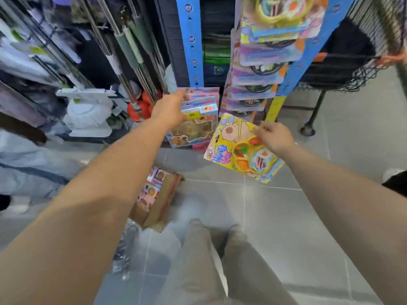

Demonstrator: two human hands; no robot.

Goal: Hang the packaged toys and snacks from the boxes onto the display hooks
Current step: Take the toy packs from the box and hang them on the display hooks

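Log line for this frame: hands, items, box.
left hand: grips hanging toy pack | right hand: pinches yellow toy pack | box: on floor, packs inside

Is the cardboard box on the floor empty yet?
Not empty: the cardboard box lies open, with colourful toy packs inside.

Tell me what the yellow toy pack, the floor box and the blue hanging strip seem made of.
Yellow toy pack: glossy printed card, probably under a clear plastic bubble; it shines. Box: matt brown cardboard, with bent flaps. Blue strip: likely smooth plastic, with punched holes; blur leaves it open.
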